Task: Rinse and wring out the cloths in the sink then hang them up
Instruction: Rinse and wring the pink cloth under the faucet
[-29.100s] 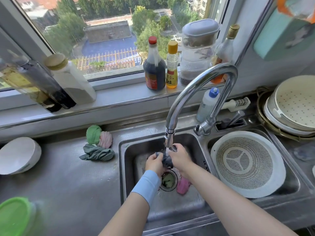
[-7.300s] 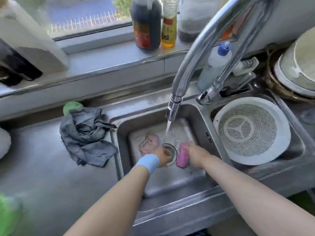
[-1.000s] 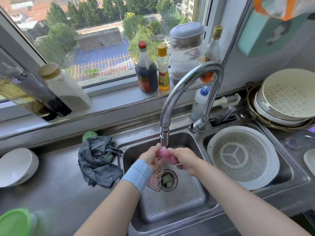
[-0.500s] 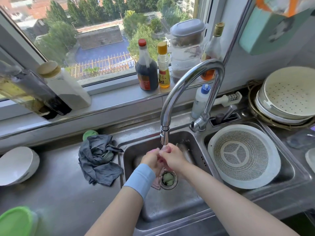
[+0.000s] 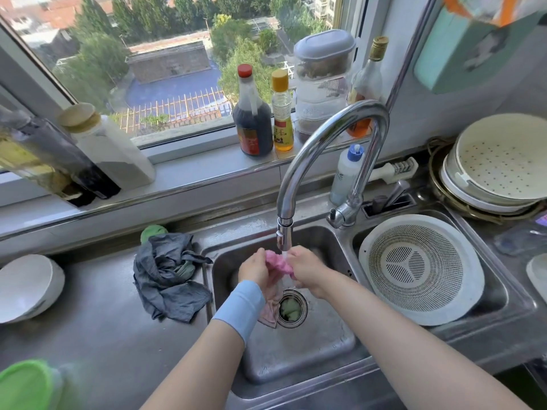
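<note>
Pink cloth (image 5: 278, 263), bunched at frame centre over the steel sink (image 5: 296, 356), catches the stream from the tap (image 5: 352, 107). Left of it, a grey cloth (image 5: 168, 279) lies crumpled on the counter (image 5: 103, 335). My left hand (image 5: 254, 269) and right hand (image 5: 307, 270) each pinch the pink cloth with curled fingers.

A bright pink cloth (image 5: 279, 263) is hanging bunched above the sink (image 5: 296, 350), the left hand (image 5: 254, 269) and right hand (image 5: 306, 269) gripping its ends. A paler pink cloth (image 5: 270, 313) is lying crumpled on the sink floor. A dark grey cloth (image 5: 168, 279) is sitting rumpled on the desk (image 5: 103, 335) just left of the sink, partly covering a green cloth (image 5: 152, 232).
</note>
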The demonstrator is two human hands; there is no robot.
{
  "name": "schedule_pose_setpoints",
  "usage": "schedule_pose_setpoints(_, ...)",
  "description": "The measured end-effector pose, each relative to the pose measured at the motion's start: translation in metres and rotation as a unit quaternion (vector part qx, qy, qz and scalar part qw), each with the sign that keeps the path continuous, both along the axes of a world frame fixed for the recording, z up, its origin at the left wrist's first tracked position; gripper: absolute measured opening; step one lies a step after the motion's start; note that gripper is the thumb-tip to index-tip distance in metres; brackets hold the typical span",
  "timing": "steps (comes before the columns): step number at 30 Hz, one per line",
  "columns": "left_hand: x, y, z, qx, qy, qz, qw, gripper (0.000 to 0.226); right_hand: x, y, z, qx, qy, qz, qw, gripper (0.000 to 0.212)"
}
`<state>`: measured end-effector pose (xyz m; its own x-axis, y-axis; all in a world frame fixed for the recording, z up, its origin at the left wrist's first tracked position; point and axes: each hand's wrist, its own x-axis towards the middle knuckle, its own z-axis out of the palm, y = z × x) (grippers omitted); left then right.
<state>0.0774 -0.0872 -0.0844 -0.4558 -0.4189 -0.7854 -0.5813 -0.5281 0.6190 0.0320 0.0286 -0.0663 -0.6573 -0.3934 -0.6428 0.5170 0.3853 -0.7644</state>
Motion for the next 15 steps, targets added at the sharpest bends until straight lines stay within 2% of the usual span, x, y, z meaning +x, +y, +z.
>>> schedule_pose_setpoints(2,0.000,0.004,0.003,0.022,0.019,0.001,1.000,0.018,-0.001,-0.007,-0.003,-0.001,0.041,-0.017,0.999,0.018)
schedule_pose_setpoints(5,-0.002,0.009,0.015,0.130,0.036,0.036,0.990,0.008,0.004,-0.014,-0.004,-0.026,0.083,-0.051,0.995,0.016)
schedule_pose_setpoints(7,-0.007,0.009,0.019,0.178,0.036,0.083,0.980,0.019,0.009,-0.015,-0.007,-0.030,0.103,-0.069,0.992,0.021)
schedule_pose_setpoints(10,-0.015,0.006,0.013,0.180,0.034,0.131,0.974,0.025,0.015,-0.008,-0.013,-0.037,0.070,-0.072,0.994,0.012)
schedule_pose_setpoints(12,-0.016,0.005,0.009,0.172,0.030,0.124,0.977,0.020,0.018,0.001,-0.013,0.005,0.022,-0.036,0.999,0.008)
schedule_pose_setpoints(13,-0.016,0.005,0.010,0.177,0.029,0.114,0.977,0.019,0.019,0.005,-0.013,0.025,-0.002,-0.010,1.000,0.010)
schedule_pose_setpoints(15,-0.016,0.005,0.011,0.175,0.035,0.088,0.980,0.033,0.018,0.013,-0.010,0.032,-0.032,0.038,0.998,0.023)
